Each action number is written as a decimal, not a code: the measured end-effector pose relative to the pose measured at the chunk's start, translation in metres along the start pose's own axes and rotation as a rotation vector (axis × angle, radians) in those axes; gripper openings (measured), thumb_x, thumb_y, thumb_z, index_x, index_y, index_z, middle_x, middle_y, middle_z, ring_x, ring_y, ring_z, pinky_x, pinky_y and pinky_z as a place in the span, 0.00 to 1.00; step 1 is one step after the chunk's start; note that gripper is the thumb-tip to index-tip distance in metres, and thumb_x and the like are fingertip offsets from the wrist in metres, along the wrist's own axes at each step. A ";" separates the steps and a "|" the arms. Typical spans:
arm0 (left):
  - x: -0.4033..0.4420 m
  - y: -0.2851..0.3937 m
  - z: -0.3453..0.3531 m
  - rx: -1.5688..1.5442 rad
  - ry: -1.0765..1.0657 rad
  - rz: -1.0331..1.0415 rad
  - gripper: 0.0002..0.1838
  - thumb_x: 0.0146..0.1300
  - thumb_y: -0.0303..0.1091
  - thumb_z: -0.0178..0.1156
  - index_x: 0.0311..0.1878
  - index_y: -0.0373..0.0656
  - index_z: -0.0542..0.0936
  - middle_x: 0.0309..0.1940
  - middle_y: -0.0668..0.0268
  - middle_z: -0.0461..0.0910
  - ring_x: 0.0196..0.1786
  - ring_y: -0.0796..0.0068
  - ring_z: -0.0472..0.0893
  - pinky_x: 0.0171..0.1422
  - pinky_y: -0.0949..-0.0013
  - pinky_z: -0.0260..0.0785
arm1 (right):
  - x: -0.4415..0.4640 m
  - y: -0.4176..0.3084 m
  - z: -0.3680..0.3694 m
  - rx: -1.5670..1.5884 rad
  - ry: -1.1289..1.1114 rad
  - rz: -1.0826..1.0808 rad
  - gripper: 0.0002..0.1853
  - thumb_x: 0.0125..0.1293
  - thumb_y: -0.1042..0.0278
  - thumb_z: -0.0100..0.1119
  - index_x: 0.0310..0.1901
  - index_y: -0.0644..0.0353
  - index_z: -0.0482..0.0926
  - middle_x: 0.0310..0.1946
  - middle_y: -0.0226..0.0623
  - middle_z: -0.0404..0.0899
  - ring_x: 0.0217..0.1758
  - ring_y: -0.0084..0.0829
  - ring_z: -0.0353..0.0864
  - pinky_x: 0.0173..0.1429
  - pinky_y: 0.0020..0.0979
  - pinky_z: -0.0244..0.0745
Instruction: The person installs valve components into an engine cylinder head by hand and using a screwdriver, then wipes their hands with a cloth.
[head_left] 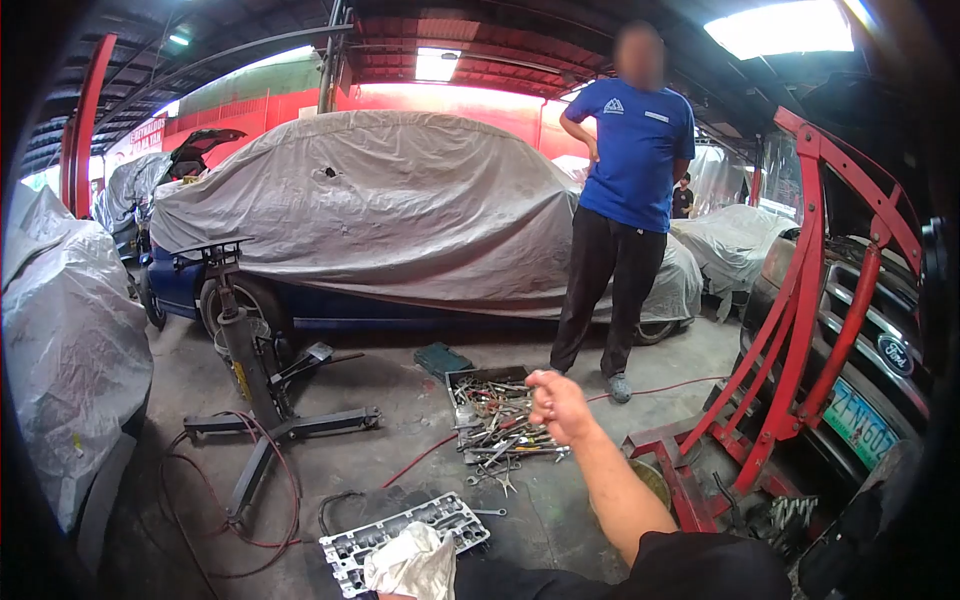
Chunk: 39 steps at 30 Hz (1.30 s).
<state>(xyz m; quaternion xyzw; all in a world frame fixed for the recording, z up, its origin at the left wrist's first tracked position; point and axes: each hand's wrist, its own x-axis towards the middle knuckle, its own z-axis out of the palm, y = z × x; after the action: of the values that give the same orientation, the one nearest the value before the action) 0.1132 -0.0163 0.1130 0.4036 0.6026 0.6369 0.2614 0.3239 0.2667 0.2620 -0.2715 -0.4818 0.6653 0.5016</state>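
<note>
My right hand [562,408] is stretched out over the floor in front of the tool tray [456,376], fingers curled closed. Whatever it may hold is hidden or too small to name. A whitish rag [412,562] is bunched at the bottom of the view over an aluminium cylinder head [340,556] lying on the floor. Only a sliver of my left hand [394,597] shows at the lower edge, against the rag; its fingers are covered by the cloth. Several wrenches and other hand tools [515,425] fill the tray. A combination wrench [490,512] lies beside the cylinder head.
A person [630,180] in a blue shirt stands beyond the tray. A stand with spread legs [262,440] and a coiled red hose [165,480] are at left. A red hoist [800,300] stands right, before a Ford [895,350]. A covered car [380,210] is behind.
</note>
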 end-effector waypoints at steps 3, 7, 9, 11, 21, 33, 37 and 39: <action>-0.004 -0.004 -0.005 -0.001 0.013 0.008 0.11 0.65 0.34 0.62 0.46 0.39 0.84 0.37 0.63 0.84 0.39 0.70 0.82 0.44 0.64 0.76 | 0.009 -0.026 -0.034 0.035 0.178 -0.172 0.08 0.74 0.62 0.56 0.39 0.56 0.76 0.17 0.20 0.60 0.15 0.17 0.58 0.21 0.30 0.65; -0.002 -0.009 -0.010 -0.019 0.036 0.036 0.11 0.65 0.34 0.62 0.46 0.39 0.84 0.37 0.62 0.84 0.39 0.70 0.82 0.44 0.64 0.76 | 0.021 -0.086 -0.051 -0.654 0.465 -0.906 0.23 0.78 0.45 0.49 0.36 0.59 0.77 0.20 0.23 0.67 0.19 0.16 0.60 0.24 0.29 0.62; -0.001 -0.009 -0.012 -0.024 0.048 0.050 0.11 0.66 0.34 0.62 0.46 0.39 0.84 0.37 0.62 0.84 0.39 0.70 0.82 0.44 0.64 0.76 | -0.005 -0.113 -0.035 -0.952 0.485 -0.900 0.34 0.78 0.36 0.43 0.33 0.64 0.78 0.19 0.23 0.66 0.22 0.16 0.61 0.27 0.26 0.56; 0.002 -0.008 -0.013 -0.030 0.047 0.058 0.11 0.66 0.34 0.62 0.47 0.39 0.84 0.37 0.62 0.85 0.39 0.70 0.82 0.45 0.64 0.76 | -0.001 -0.112 -0.035 -0.931 0.425 -0.886 0.35 0.77 0.34 0.43 0.32 0.64 0.78 0.18 0.23 0.64 0.22 0.16 0.61 0.27 0.26 0.55; 0.002 -0.005 -0.011 -0.031 0.004 0.077 0.11 0.66 0.34 0.62 0.47 0.39 0.84 0.38 0.62 0.85 0.40 0.70 0.83 0.45 0.64 0.76 | 0.017 -0.087 -0.054 -0.803 0.377 -0.608 0.46 0.74 0.24 0.32 0.24 0.65 0.80 0.16 0.29 0.70 0.24 0.22 0.69 0.32 0.28 0.63; 0.010 -0.001 -0.008 -0.019 -0.072 0.074 0.11 0.67 0.34 0.62 0.48 0.39 0.84 0.38 0.61 0.85 0.41 0.69 0.83 0.46 0.64 0.76 | -0.039 -0.204 -0.051 -1.795 0.921 -0.736 0.24 0.62 0.50 0.67 0.55 0.56 0.82 0.40 0.52 0.87 0.47 0.52 0.86 0.53 0.49 0.79; 0.011 0.001 -0.003 -0.021 -0.098 0.081 0.11 0.67 0.34 0.62 0.48 0.39 0.84 0.38 0.61 0.85 0.41 0.69 0.83 0.47 0.64 0.76 | -0.045 -0.168 -0.039 -1.666 0.605 -0.528 0.25 0.60 0.47 0.70 0.49 0.60 0.86 0.43 0.52 0.86 0.49 0.51 0.86 0.56 0.46 0.79; 0.009 0.000 -0.001 -0.017 -0.106 0.083 0.11 0.67 0.34 0.62 0.48 0.39 0.84 0.39 0.61 0.85 0.41 0.69 0.83 0.47 0.64 0.76 | -0.050 -0.150 -0.025 -1.632 0.456 -0.376 0.31 0.59 0.41 0.70 0.52 0.61 0.85 0.44 0.51 0.86 0.50 0.51 0.86 0.57 0.45 0.79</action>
<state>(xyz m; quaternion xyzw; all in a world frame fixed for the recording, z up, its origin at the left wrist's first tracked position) 0.1077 -0.0092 0.1145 0.4593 0.5651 0.6300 0.2700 0.4231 0.2347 0.3832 -0.5890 -0.7330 -0.0527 0.3362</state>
